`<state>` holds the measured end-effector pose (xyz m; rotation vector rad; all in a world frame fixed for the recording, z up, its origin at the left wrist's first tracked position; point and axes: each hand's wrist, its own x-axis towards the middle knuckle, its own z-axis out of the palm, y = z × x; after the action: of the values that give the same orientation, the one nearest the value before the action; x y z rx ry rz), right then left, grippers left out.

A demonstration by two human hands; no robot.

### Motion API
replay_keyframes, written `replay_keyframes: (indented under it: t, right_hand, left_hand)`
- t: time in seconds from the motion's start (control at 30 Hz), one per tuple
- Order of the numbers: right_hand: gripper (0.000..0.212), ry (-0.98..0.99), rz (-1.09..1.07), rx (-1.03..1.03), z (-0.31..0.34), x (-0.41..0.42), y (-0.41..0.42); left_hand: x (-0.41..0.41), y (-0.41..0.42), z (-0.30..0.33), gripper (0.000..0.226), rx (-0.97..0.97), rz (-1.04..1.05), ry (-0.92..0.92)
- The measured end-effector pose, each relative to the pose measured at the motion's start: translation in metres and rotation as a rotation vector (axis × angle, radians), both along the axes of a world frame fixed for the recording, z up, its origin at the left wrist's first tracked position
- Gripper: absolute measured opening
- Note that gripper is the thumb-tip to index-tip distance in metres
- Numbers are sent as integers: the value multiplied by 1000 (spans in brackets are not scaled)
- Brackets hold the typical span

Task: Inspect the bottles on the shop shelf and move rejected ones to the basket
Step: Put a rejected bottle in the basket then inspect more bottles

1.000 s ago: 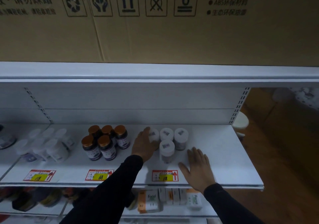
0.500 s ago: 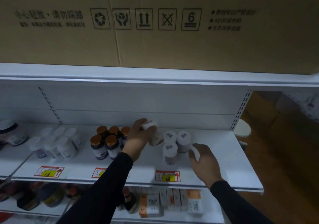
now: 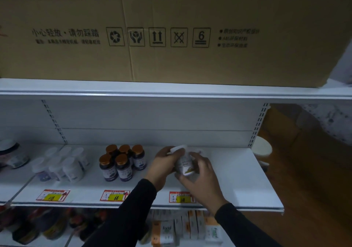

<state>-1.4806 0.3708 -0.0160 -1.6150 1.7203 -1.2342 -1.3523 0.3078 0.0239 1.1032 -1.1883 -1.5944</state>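
A big cardboard carton [image 3: 171, 33] sits on top of the white shelf [image 3: 247, 180]. On that shelf, to the left of the raised white bottle [image 3: 183, 164], stand five dark bottles with gold caps [image 3: 122, 163], and further left a cluster of pale bottles [image 3: 64, 165]. The bottle is held tilted above the shelf, the left hand [image 3: 163, 165] wrapped round its top, the right hand [image 3: 202, 176] gripping its base.
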Motion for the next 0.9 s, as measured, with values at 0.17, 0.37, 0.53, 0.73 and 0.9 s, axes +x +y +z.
replay_keyframes:
  t: [0.17,0.37,0.53,0.73,0.9]
  right_hand:
    - [41,-148,19,-3,-3,-7,2]
    - [35,-225,99,15,3,-4,7]
    - [71,-153,70,29,-1,-2,4]
    - [46,-207,83,19,-2,-1,1]
    - [52,-218,104,4,0,2,3]
  left_hand:
    - [4,2,2,21,-20,-68,12]
    - [7,4,5,21,-5,-62,57]
    - [3,4,4,37,27,38,88]
    - [10,2,3,24,14,-14,101]
    - [11,1,4,29,16,14,88]
